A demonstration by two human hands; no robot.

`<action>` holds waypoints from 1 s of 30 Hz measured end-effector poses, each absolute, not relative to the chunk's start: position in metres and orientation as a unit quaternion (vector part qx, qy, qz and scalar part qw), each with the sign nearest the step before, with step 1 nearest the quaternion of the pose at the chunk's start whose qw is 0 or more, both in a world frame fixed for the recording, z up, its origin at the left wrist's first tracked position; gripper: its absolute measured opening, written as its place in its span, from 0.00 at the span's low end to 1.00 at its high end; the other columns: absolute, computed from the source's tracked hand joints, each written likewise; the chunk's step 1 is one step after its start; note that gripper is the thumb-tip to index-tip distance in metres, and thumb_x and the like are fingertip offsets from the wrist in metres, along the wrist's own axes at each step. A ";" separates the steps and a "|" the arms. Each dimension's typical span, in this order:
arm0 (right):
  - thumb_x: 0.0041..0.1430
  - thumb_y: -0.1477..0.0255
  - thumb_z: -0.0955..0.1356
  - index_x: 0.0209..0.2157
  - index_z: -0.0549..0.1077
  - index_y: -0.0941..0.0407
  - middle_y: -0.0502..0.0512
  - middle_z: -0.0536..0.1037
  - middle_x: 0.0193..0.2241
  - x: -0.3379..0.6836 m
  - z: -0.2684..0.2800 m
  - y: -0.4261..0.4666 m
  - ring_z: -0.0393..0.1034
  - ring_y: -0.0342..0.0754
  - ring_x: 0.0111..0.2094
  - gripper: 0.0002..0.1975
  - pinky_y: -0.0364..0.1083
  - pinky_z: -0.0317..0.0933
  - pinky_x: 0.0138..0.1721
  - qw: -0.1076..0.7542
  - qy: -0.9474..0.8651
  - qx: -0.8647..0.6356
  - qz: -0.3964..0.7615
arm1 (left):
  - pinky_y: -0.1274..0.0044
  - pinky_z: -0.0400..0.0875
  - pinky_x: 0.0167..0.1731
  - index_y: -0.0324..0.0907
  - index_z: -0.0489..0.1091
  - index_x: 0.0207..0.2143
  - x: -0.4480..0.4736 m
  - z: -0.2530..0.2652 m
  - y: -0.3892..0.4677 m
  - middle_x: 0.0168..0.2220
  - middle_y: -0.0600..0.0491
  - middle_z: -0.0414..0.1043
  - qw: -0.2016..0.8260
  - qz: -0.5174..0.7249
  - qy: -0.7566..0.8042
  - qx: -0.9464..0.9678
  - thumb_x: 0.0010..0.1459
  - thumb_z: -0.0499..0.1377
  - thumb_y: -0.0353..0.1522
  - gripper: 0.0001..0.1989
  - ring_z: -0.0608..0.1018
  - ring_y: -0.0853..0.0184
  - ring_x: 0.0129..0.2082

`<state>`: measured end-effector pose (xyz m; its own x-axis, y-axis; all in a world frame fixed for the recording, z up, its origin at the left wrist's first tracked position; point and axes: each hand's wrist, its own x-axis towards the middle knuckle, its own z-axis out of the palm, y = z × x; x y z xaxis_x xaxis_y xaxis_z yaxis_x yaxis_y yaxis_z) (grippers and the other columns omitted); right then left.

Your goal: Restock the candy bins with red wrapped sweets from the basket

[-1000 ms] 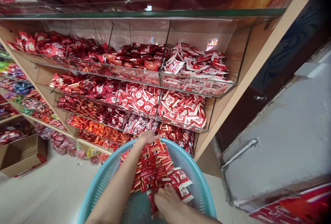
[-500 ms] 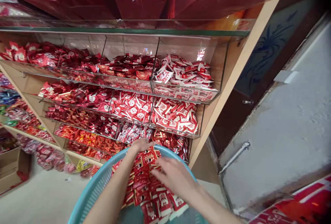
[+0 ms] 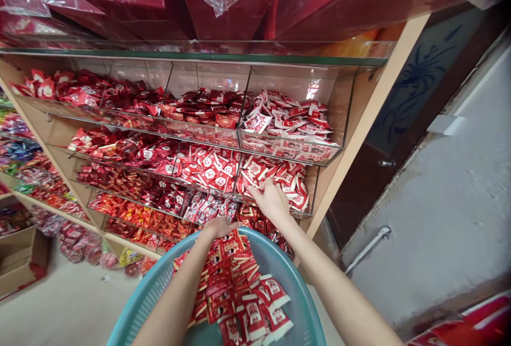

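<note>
A round teal plastic basket [image 3: 133, 295] stands low in front of me, holding small red candy packets [image 3: 223, 287], some with cream edges. My left hand [image 3: 217, 226] is closed on the far rim of this basket. Beyond it, my right hand [image 3: 271, 202] is at a clear shelf bin of red-and-white candy packets [image 3: 293, 175]. Its thumb sticks out to the left, but the other fingers are mostly hidden behind the hand, so I cannot tell whether they grip a packet.
Clear bins of wrapped sweets [image 3: 147, 149] fill the wooden shelf unit [image 3: 359, 138]. A glass shelf [image 3: 191, 56] above carries large dark-red boxes [image 3: 227, 0]. A cardboard box [image 3: 24, 253] sits on the floor at left. At right are a door [image 3: 363, 191] and a wall pipe [image 3: 369, 247].
My right hand has moved from over the packets in the basket up and forward to the shelf bin. My left hand stays on the rim. The view has shifted slightly.
</note>
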<state>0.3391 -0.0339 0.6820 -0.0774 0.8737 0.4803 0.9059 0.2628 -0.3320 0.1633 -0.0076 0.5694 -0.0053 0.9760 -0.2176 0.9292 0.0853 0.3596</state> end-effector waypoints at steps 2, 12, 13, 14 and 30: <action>0.56 0.53 0.61 0.38 0.64 0.56 0.59 0.76 0.28 0.334 0.681 -0.033 0.70 0.56 0.35 0.20 0.48 0.53 0.33 0.302 -0.732 -0.610 -0.016 | 0.64 0.64 0.45 0.41 0.74 0.33 0.160 0.567 -0.007 0.44 0.42 0.71 0.206 0.059 0.704 0.677 0.48 0.42 0.61 0.37 0.72 0.50 0.46; 0.50 0.58 0.66 0.32 0.64 0.53 0.46 0.74 0.25 0.349 0.673 -0.028 0.68 0.48 0.31 0.14 0.44 0.49 0.30 0.341 -0.731 -0.582 0.104 | 0.67 0.66 0.43 0.41 0.74 0.33 0.151 0.567 -0.011 0.38 0.43 0.73 0.219 0.066 0.711 0.664 0.48 0.42 0.61 0.38 0.74 0.52 0.43; 0.50 0.58 0.67 0.34 0.65 0.53 0.46 0.74 0.26 0.350 0.671 -0.029 0.68 0.47 0.30 0.15 0.43 0.49 0.30 0.344 -0.736 -0.572 0.109 | 0.67 0.66 0.42 0.41 0.74 0.33 0.151 0.566 -0.010 0.38 0.43 0.73 0.219 0.066 0.711 0.665 0.48 0.42 0.61 0.38 0.74 0.52 0.42; 0.49 0.58 0.67 0.35 0.65 0.52 0.46 0.74 0.26 0.350 0.669 -0.031 0.67 0.48 0.31 0.15 0.43 0.48 0.30 0.346 -0.745 -0.562 0.100 | 0.67 0.66 0.42 0.41 0.74 0.33 0.151 0.566 -0.010 0.37 0.43 0.73 0.217 0.066 0.711 0.666 0.48 0.41 0.61 0.38 0.74 0.52 0.42; 0.65 0.67 0.56 0.40 0.70 0.57 0.56 0.76 0.35 0.372 0.672 -0.057 0.64 0.49 0.37 0.15 0.47 0.52 0.43 0.448 -0.762 -0.437 -0.166 | 0.67 0.66 0.43 0.40 0.74 0.32 0.148 0.561 -0.002 0.39 0.42 0.73 0.218 0.063 0.713 0.663 0.45 0.41 0.64 0.40 0.73 0.51 0.43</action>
<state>0.3725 -0.0569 0.6722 -0.2181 0.5171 0.8277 0.8147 0.5633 -0.1372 0.1477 -0.0023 0.5612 -0.0259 0.9737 -0.2265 0.9184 0.1126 0.3792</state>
